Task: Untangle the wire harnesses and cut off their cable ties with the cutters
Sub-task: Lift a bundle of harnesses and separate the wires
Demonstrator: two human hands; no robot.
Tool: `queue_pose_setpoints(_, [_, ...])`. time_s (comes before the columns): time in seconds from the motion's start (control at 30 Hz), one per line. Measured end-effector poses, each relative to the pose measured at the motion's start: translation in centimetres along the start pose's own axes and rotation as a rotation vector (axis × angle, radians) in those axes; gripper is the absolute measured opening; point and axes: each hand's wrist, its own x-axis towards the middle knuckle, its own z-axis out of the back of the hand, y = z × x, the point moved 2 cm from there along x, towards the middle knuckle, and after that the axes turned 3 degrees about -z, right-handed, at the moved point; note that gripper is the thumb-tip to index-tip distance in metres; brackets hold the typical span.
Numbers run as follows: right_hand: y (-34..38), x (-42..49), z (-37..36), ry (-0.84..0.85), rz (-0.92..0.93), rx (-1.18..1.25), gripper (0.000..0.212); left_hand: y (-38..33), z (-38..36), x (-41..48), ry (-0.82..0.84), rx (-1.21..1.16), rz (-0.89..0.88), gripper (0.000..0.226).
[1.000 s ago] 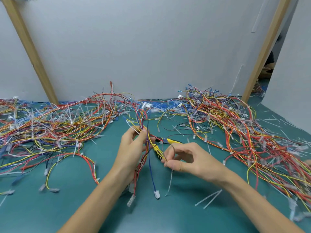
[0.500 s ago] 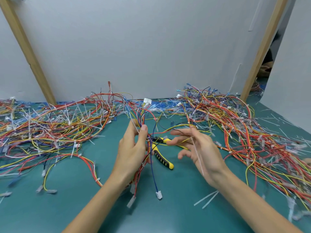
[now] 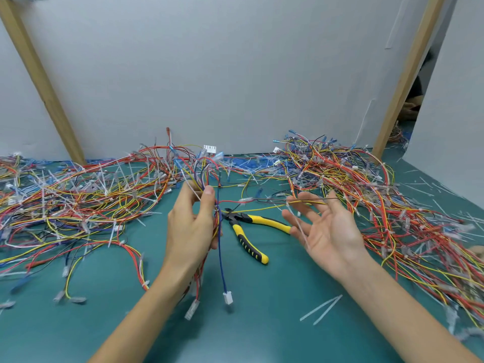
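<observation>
My left hand (image 3: pixel 192 229) is shut on a wire harness (image 3: pixel 218 205), holding it upright above the green table (image 3: pixel 262 323). Red, yellow and blue wires fan out above my thumb. A blue wire hangs below my hand and ends in a white connector (image 3: pixel 227 297). My right hand (image 3: pixel 330 231) is open, palm up, to the right of the harness and apart from it. A thin white cable tie (image 3: pixel 300 226) lies loose against its fingers. The cutters (image 3: pixel 251 233), with yellow and black handles, lie on the table between my hands, touched by neither.
A big heap of tangled harnesses (image 3: pixel 73 205) covers the table's left side and another heap (image 3: pixel 379 205) covers the right. Cut ties (image 3: pixel 322 309) lie near my right forearm. Slanted wooden posts (image 3: pixel 39 74) and a white wall stand behind.
My right hand drew a cable tie away from the harness, moved right and opened palm up. My left hand kept hold of the harness and raised it slightly. The cutters stayed put.
</observation>
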Motion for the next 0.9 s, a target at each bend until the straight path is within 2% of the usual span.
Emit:
queue_pose_setpoints(0.13, [0.7, 0.4, 0.8, -0.001, -0.018, 0.012, 0.068, 0.0, 0.2, 0.3, 0.010, -0.138, 0.106, 0.022])
queue_pose_setpoints(0.23, [1.7, 0.9, 1.8, -0.086, 0.009, -0.039, 0.053, -0.1, 1.2, 1.1, 0.009, -0.341, 0.256, 0.018])
queue_pose_setpoints(0.4, [2.0, 1.9, 2.4, -0.150, 0.048, 0.064, 0.031, 0.4, 1.8, 1.6, 0.131, -0.477, 0.442, 0.024])
queue_pose_setpoints(0.53, [2.7, 2.0, 2.7, -0.133, 0.097, 0.127, 0.028, -0.2, 2.5, 1.9, 0.346, -0.423, 0.366, 0.047])
queue_pose_setpoints(0.6, [3.1, 1.9, 2.8, -0.123, 0.120, 0.162, 0.029, -0.3, 2.9, 2.0, 0.385, -0.228, 0.286, 0.058])
queue_pose_setpoints(0.67, [3.4, 2.0, 2.9, -0.118, 0.142, 0.192, 0.030, -0.6, 2.8, 1.8, 0.344, 0.035, 0.143, 0.049])
queue_pose_setpoints(0.73, [3.7, 2.0, 3.1, -0.114, 0.162, 0.200, 0.030, -1.0, 2.5, 1.7, 0.220, 0.202, 0.011, 0.025])
queue_pose_setpoints(0.8, [3.8, 2.0, 3.3, -0.116, 0.170, 0.209, 0.029, -1.5, 2.4, 1.5, 0.150, 0.242, -0.056, 0.007])
queue_pose_setpoints(0.9, [4.1, 2.2, 3.5, -0.115, 0.176, 0.210, 0.030, -1.8, 2.7, 1.6, 0.120, 0.154, -0.018, 0.008])
